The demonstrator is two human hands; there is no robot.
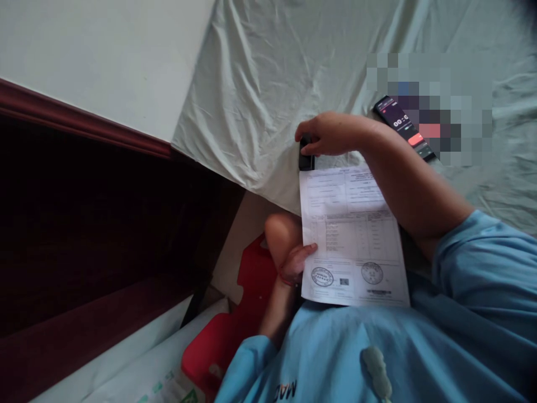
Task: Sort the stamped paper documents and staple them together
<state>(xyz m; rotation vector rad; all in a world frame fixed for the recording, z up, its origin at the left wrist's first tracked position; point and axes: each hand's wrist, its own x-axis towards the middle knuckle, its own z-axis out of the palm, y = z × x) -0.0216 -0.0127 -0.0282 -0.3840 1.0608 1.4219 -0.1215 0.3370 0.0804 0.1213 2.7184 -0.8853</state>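
Much of our view is hard to read: a blurred patch covers the upper right of the bed (293, 73), and the lower left is dark wood in shadow. Our left hand (296, 263) is mostly hidden behind the sheet (354, 238); only the thumb shows, pressed on the sheet's left edge, so we pinch the paper there. Our right hand (329, 134) curls over a small black device (306, 159) at the bed's edge, fingers closed round its top; its lower end shows, but what it is we cannot tell. The sheet is a white printed form with tables, two round stamps and a small code near its bottom, the print too small to read. It stands in front of our blue shirt, its top just below the device. A phone (405, 127) with a lit screen lies on the bed beside our right forearm, partly under the blur. A red stool (235, 330) sits low, cut off by our arm.
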